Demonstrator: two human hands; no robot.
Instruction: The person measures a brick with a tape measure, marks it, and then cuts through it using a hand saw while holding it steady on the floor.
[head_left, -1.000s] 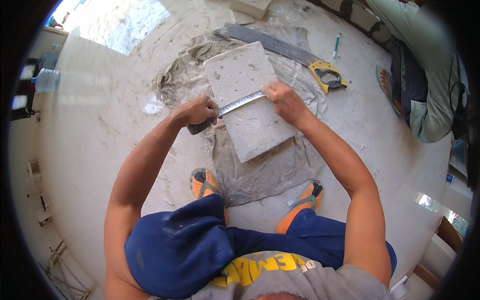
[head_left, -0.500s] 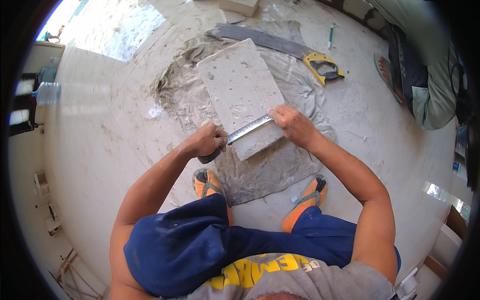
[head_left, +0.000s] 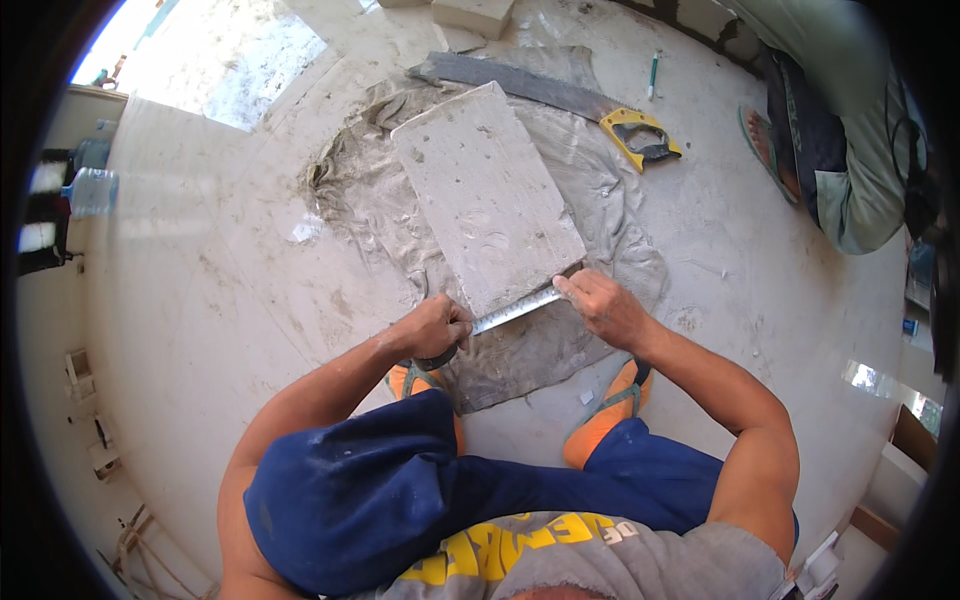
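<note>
A pale, rough concrete block (head_left: 485, 190) lies on a crumpled, dusty grey sheet (head_left: 625, 210). Along its near short edge, a silver tape measure (head_left: 515, 308) is stretched between my hands. My left hand (head_left: 432, 330) is closed around the dark case, just past the block's near left corner. My right hand (head_left: 602, 305) pinches the tape's other end by the near right corner, fingertips at the block's edge. Beyond the block, a handsaw with a yellow handle (head_left: 625, 130) lies with its long blade pointing left.
A green pencil-like stick (head_left: 653, 75) lies beyond the saw. Another person (head_left: 840, 160) crouches at the right, one sandalled foot near the saw. A second block (head_left: 470, 15) sits at the back. Water jugs (head_left: 90, 190) stand along the left wall. My feet are below the sheet.
Both hands have come toward my body with the stretched tape, moving it from across the middle of the block down to its near edge.
</note>
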